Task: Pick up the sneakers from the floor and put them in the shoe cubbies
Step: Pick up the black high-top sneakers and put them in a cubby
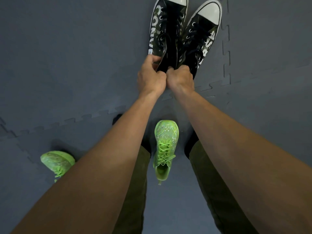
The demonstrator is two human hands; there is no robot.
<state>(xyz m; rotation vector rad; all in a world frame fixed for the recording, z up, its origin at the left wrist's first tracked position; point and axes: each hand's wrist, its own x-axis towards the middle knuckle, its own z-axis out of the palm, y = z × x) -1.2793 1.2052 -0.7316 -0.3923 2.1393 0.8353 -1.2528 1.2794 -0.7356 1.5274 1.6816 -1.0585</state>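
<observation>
Two black high-top sneakers with white toe caps and white lettering lie side by side, toes pointing away from me. My left hand grips the collar of the left black sneaker. My right hand grips the collar of the right black sneaker. My knuckles touch each other in the middle. A bright green sneaker lies on the floor between my legs, toe pointing away. A second green sneaker lies at lower left, partly hidden by my left forearm. No cubbies are in view.
The floor is dark grey interlocking foam mats with jigsaw seams. My legs in olive trousers and black socks stand on either side of the middle green sneaker.
</observation>
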